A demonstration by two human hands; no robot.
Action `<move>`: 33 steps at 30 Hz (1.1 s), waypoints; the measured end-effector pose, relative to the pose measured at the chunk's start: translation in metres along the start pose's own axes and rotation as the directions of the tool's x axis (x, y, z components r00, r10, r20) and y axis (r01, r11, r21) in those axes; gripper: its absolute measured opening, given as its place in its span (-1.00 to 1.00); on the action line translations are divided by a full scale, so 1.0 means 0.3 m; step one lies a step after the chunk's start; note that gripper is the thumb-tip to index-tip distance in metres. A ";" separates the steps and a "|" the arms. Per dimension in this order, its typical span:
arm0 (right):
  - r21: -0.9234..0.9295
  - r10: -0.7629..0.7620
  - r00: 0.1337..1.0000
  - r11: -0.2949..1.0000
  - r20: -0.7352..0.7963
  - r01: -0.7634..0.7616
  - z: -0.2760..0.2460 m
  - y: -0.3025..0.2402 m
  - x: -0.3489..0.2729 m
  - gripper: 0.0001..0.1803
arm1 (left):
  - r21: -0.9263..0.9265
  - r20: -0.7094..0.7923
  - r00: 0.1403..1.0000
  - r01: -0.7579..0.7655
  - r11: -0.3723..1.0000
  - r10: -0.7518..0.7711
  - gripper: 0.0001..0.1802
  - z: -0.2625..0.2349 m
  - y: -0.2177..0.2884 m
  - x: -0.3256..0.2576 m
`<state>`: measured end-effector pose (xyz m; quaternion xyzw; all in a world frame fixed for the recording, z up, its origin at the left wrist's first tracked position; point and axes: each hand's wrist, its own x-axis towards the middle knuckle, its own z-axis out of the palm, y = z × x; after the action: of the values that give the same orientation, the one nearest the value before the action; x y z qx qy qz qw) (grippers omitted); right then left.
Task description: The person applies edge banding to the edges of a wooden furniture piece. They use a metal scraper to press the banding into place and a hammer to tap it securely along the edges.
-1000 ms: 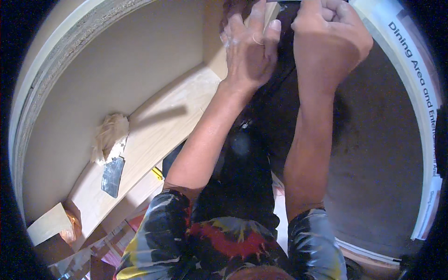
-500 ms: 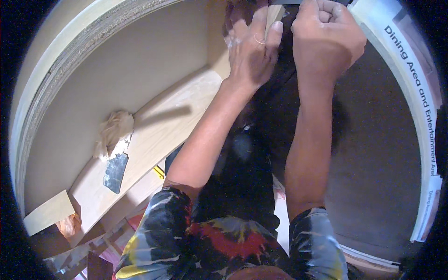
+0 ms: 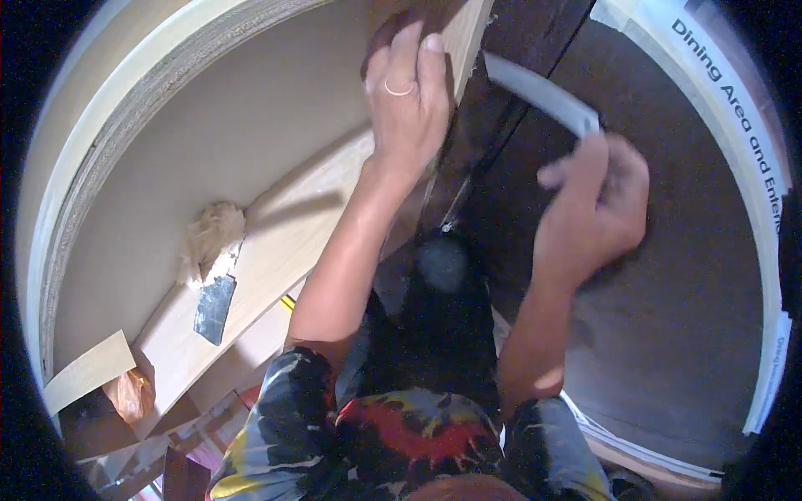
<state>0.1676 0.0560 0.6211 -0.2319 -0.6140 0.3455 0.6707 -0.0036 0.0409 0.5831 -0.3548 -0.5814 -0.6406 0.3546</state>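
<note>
My left hand (image 3: 409, 96), with a ring on one finger, presses flat against the edge of a light wooden panel (image 3: 464, 33) next to a dark brown board (image 3: 535, 25). My right hand (image 3: 593, 209) is lower and to the right, fingers closed on a thin pale strip (image 3: 539, 92) that runs up and left toward the panel edge. The right hand is blurred. Both forearms rise from the lower edge of the head view.
A light wooden shelf board (image 3: 276, 250) runs diagonally at left, carrying a putty knife (image 3: 215, 307) and a crumpled rag (image 3: 209, 242). A dark brown panel (image 3: 668, 334) with a white taped edge fills the right. Wood offcuts (image 3: 88, 371) and an orange bag (image 3: 125, 394) lie at lower left.
My right hand has dropped from the top, next to the left hand, down and to the right, drawing the pale strip out. The left hand stays on the panel edge.
</note>
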 end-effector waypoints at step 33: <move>0.080 0.373 0.879 0.908 0.297 -0.412 -0.589 0.175 -0.312 -0.92 | -0.441 -0.007 0.761 0.580 0.685 -0.648 -0.70 0.113 0.060 -0.013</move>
<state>0.3314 0.0403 0.4959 -0.2534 -0.6152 0.5456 0.5096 0.0155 0.0735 0.5911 -0.1520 -0.4864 -0.8565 0.0814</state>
